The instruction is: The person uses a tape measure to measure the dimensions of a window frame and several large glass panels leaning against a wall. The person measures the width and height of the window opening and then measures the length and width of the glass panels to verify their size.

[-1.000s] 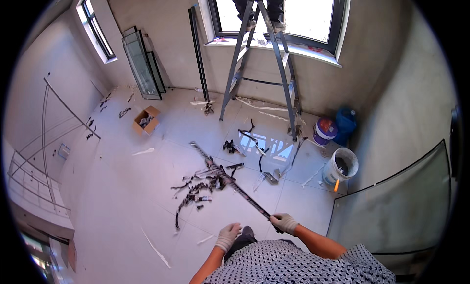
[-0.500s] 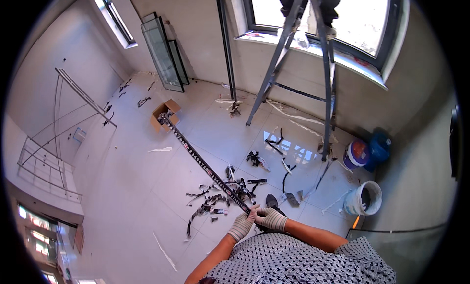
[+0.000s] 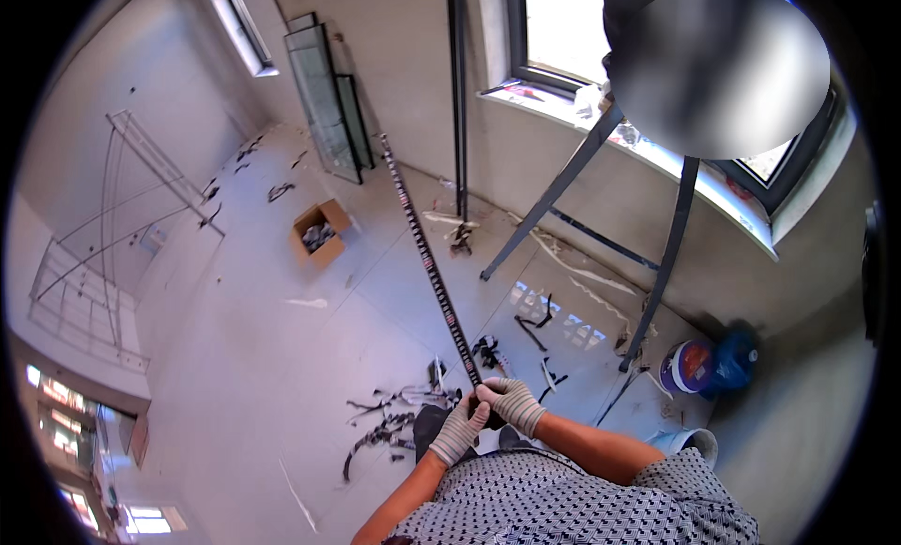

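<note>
A tape measure (image 3: 431,266), its black blade marked in white and red, sticks out stiffly from my hands toward the far wall. Its tip hangs in the air beside the glass panels. My left hand (image 3: 458,432), in a striped work glove with bare fingertips, is closed at the near end of the blade. Pressed up against it, my right hand (image 3: 513,405) in a matching glove grips the same end from the right. The tape's case is mostly hidden by my fingers. Dark scrap strips (image 3: 385,428) lie on the floor to the left of my hands.
A stepladder (image 3: 563,188) stands by the window with a person, partly blurred, at its top. An open cardboard box (image 3: 324,254) sits on the tiles. Glass panels (image 3: 317,99) and dark bars (image 3: 458,104) lean on the wall. Buckets (image 3: 688,367) stand at right.
The tape blade has swung up and right, its tip leaving the cardboard box area. My hands stay together on its near end. The person at the ladder appears lower and further right.
</note>
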Motion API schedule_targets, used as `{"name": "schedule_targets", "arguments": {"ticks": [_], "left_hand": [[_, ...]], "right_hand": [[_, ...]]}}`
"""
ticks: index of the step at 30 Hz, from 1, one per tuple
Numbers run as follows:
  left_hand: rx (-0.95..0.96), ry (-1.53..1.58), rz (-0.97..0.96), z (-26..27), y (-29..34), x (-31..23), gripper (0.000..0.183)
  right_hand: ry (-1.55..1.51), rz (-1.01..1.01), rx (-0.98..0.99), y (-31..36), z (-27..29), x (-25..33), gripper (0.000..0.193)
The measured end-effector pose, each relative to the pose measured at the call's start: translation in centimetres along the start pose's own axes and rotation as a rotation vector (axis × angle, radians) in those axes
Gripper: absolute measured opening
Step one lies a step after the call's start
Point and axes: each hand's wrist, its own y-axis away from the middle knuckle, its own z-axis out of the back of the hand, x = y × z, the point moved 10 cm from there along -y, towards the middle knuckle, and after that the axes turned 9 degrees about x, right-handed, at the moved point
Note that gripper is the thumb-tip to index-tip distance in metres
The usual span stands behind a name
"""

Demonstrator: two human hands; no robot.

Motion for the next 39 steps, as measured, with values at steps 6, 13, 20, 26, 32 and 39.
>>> {"name": "schedule_targets", "arguments": {"ticks": [6, 13, 20, 26, 32, 39], "left_hand": [[0.142, 0.145, -0.031, 5.0, -9.0, -1.2, 0.076], [0.391, 0.152, 0.033, 14.7, -21.6, -4.4, 0.071], [0.499, 0.090, 0.286, 31.1, -31.5, -7.5, 0.045], [0.389, -0.076, 0.414, 42.9, -37.9, -14.3, 0.021], [0.325, -0.134, 0.412, 51.6, -44.9, -17.8, 0.018], [0.022, -0.582, 0.220, 65.8, -54.5, -24.3, 0.026]], "right_hand": [[0.281, 0.195, -0.201, -7.6, 3.5, 5.3, 0.021], [0.279, 0.225, -0.369, -21.8, 6.7, 11.1, 0.018], [0.325, 0.289, -0.619, -36.1, 6.4, 24.3, 0.028], [-0.043, 0.437, -0.766, -43.2, 12.1, 35.8, 0.026], [-0.227, 0.584, -0.989, -47.4, 25.0, 42.9, 0.025], [-0.278, 0.673, -1.092, -51.5, 36.5, 49.8, 0.022]]}}
